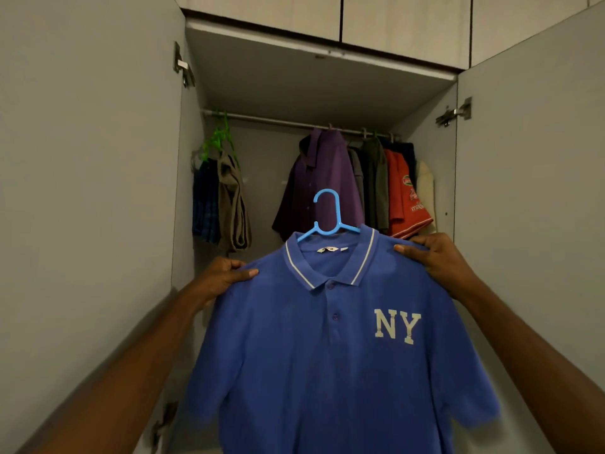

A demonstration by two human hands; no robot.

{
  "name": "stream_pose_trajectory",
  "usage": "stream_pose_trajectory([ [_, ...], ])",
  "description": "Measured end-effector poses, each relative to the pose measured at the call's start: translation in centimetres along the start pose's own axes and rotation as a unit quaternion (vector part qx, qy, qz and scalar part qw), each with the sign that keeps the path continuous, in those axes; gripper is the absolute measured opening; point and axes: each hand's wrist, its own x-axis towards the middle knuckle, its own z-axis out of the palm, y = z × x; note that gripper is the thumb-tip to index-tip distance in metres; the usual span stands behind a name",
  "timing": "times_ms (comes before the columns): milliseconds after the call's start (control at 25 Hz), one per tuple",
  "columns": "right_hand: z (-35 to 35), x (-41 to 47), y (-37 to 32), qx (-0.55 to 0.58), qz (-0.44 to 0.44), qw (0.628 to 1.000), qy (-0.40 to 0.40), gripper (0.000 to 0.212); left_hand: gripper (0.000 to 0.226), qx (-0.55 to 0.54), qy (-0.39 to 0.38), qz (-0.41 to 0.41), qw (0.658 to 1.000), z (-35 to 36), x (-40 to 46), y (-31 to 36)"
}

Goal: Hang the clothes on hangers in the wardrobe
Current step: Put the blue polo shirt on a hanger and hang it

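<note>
Soft, light polo shirt [330, 355] on hanger [327, 217]; left hand [222, 276] and right hand [435, 257] pinch its shoulders, the best hold.

Left hand [222, 276] and right hand [432, 257] pinch the shoulders of a blue polo shirt [330, 355] on a blue hanger [327, 221].

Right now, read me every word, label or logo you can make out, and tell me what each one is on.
"NY": large pale letters on the chest of the blue polo shirt.
Neck label inside the blue polo's collar: printed, but too small to read.
Red shirt hanging on the wardrobe rail: a round badge and pale lettering, too blurred and folded to read.
Nothing else carries readable text.
</note>
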Motion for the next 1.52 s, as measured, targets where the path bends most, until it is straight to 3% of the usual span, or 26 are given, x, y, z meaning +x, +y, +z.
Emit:
stream_pose_trajectory([
  [40, 0.1, 0.8, -0.6, 0.003, -0.007, 1.000, 0.017, 0.032, 0.077, -0.036, 0.030, -0.001, 0.999, 0.5, 1.2, -0.4],
  [80, 0.3, 1.6, -1.4, 0.005, -0.012, 0.999, 0.030, 0.030, 0.073, -0.087, 0.058, 0.002, 0.995, 1.2, 2.3, -0.6],
  [200, 0.7, 5.0, -3.8, -0.031, -0.043, 0.998, 0.045, 0.035, 0.020, -0.201, 0.114, 0.002, 0.973, 3.6, 5.6, -0.6],
  [280, 1.0, 7.7, -5.2, -0.066, -0.066, 0.994, 0.062, 0.040, 0.014, -0.278, 0.132, 0.019, 0.951, 4.7, 8.5, -0.9],
  [560, 3.4, 17.3, -8.0, -0.192, -0.112, 0.966, 0.135, 0.048, 0.016, -0.363, 0.218, 0.007, 0.906, 5.6, 20.6, 1.1],
  [680, 5.0, 20.9, -9.8, -0.243, -0.136, 0.948, 0.155, 0.045, 0.044, -0.380, 0.183, -0.014, 0.906, 3.9, 26.2, 0.8],
  [880, 5.9, 25.9, -9.7, -0.258, -0.122, 0.944, 0.166, 0.038, 0.029, -0.511, 0.190, -0.035, 0.838, 3.4, 33.4, 1.7],
  [1040, 8.7, 29.7, -10.0, -0.325, -0.140, 0.907, 0.229, 0.032, 0.050, -0.568, 0.209, -0.021, 0.796, 2.0, 38.9, 2.6],
  [1200, 12.1, 33.4, -11.3, -0.384, -0.154, 0.877, 0.245, 0.030, 0.053, -0.571, 0.217, -0.025, 0.791, 0.9, 45.1, 2.8],
  [1400, 14.2, 38.2, -11.9, -0.390, -0.167, 0.862, 0.277, 0.027, 0.033, -0.624, 0.191, -0.003, 0.758, -0.7, 50.2, 4.7],
  [1480, 14.9, 39.7, -12.1, -0.392, -0.161, 0.862, 0.279, 0.027, 0.039, -0.620, 0.183, -0.001, 0.763, -1.6, 51.7, 4.8],
  [1520, 15.3, 40.2, -12.2, -0.395, -0.158, 0.861, 0.278, 0.027, 0.045, -0.640, 0.168, -0.005, 0.750, -2.1, 52.9, 4.5],
])
